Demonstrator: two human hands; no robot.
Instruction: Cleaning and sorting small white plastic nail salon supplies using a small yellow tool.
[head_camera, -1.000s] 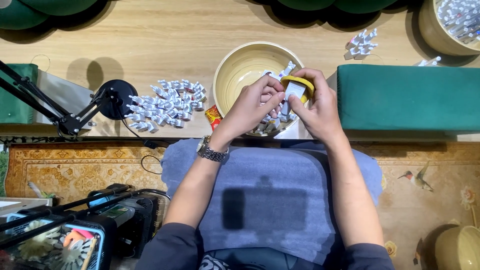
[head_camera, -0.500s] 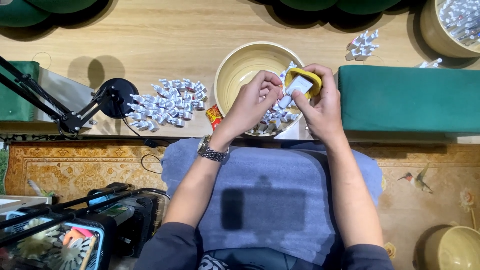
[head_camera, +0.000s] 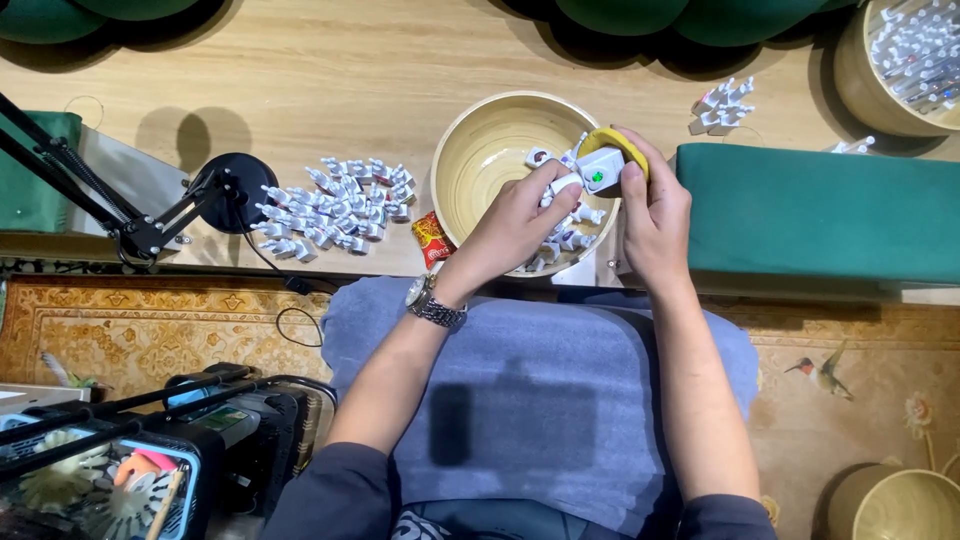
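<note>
Head view is showing both hands meeting over the right rim of the bowl (head_camera: 470, 150), the right hand (head_camera: 655, 215) gripping a yellow pad (head_camera: 622, 143) and white block (head_camera: 598, 166) while the left hand (head_camera: 515, 222) is pinching a small white piece (head_camera: 560, 186) just left of it, its long axis slanting toward that block.

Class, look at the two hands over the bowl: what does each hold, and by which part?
The right hand grips a yellow-backed white device by its right edge. The left hand pinches a small white plug piece at its near end.

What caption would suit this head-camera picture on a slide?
Over a bamboo bowl of white plugs, the left hand presses one against a yellow-backed tester in the right hand.
</note>
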